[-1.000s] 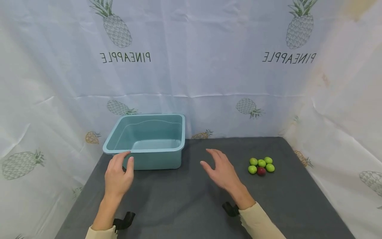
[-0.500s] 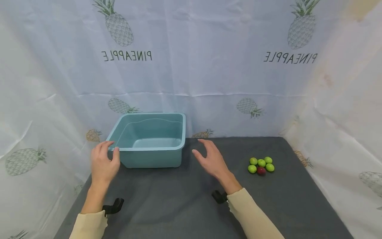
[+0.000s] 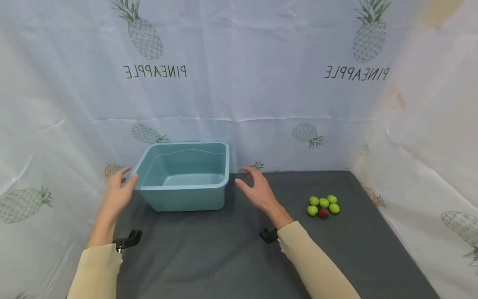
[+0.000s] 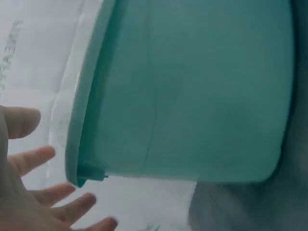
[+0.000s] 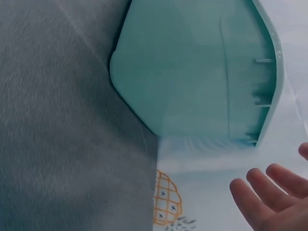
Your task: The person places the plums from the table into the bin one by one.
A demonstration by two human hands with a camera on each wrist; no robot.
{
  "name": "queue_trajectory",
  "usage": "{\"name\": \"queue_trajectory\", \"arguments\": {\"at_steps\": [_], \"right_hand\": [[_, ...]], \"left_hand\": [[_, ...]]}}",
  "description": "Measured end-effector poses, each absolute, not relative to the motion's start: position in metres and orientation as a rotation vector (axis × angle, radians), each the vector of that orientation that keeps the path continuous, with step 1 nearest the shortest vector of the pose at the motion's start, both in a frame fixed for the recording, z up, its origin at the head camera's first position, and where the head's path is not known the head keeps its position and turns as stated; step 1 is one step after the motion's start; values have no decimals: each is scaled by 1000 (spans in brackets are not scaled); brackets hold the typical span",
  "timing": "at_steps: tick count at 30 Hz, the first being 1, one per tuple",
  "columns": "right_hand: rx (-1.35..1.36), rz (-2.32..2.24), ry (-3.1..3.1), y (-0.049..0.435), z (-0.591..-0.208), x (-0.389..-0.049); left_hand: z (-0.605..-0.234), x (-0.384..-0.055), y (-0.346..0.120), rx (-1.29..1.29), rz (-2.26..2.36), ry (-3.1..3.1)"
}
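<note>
A teal plastic basin stands at the back left of the dark table, and nothing lies inside it. My left hand is at its left front corner, thumb and fingers spread around the rim. In the left wrist view the fingers are apart and bent slightly near the rim's corner. Off the basin's right side hovers my right hand, thumb and fingers apart and holding nothing. The right wrist view shows its fingertips a short way from the basin's rim.
Several small green fruits and one dark red fruit sit in a cluster on the right of the dark tabletop. A white cloth printed with pineapples hangs behind the table and along both sides.
My left hand has moved left and up from the basin's front to its left corner. My right hand has come left toward the basin's right side. The basin and fruits stay put.
</note>
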State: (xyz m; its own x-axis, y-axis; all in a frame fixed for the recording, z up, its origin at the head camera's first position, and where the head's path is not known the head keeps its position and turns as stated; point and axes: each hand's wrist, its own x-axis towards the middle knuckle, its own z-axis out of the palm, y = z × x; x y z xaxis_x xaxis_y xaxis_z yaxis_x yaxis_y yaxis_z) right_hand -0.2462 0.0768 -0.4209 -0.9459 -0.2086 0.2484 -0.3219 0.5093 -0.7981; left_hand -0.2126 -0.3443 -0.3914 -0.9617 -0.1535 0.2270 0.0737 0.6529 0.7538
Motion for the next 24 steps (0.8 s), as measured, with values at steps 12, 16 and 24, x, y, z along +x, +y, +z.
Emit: {"name": "queue_trajectory", "arguments": {"at_steps": [12,16,24], "right_hand": [[438,1791,-2628,53,-419,-268],[423,1988,-2576,44,-422,-273],[506,2375,-2431,36,-433,-281]], "left_hand": [[-401,-242,-361,101,-1836,-2454],[-407,-249,-367,83,-1932,-2431],[-420,-255,-381,-67,-2175,-2356]]}}
